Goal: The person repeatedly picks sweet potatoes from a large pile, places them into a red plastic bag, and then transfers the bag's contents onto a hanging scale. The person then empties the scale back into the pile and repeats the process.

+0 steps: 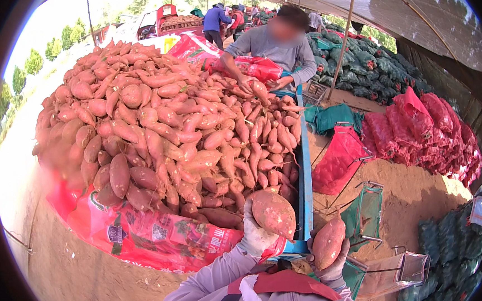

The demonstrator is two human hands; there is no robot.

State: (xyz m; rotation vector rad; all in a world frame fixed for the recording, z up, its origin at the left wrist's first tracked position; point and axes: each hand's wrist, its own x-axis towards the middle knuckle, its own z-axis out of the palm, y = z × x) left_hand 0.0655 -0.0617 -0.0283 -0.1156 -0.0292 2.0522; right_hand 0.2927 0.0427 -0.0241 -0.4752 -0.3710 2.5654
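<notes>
My left hand (256, 234), in a pale glove, grips a large reddish sweet potato (273, 212) over the near corner of a blue metal frame (305, 176). In my right hand (334, 269), also gloved, is a slimmer sweet potato (329, 243), held upright just right of the frame. A high heap of sweet potatoes (175, 133) fills the space ahead and to the left. Under its near side lies a printed red plastic sheet (168, 237), which bears writing and a printed code.
Across the heap, a person (273, 43) handles a sweet potato. To the right stand metal racks holding a red mesh bag (336, 161) and a green mesh bag (367, 209). Filled red sacks (423, 125) and filled green sacks (438, 265) lie stacked beyond. A pole (344, 40) rises behind.
</notes>
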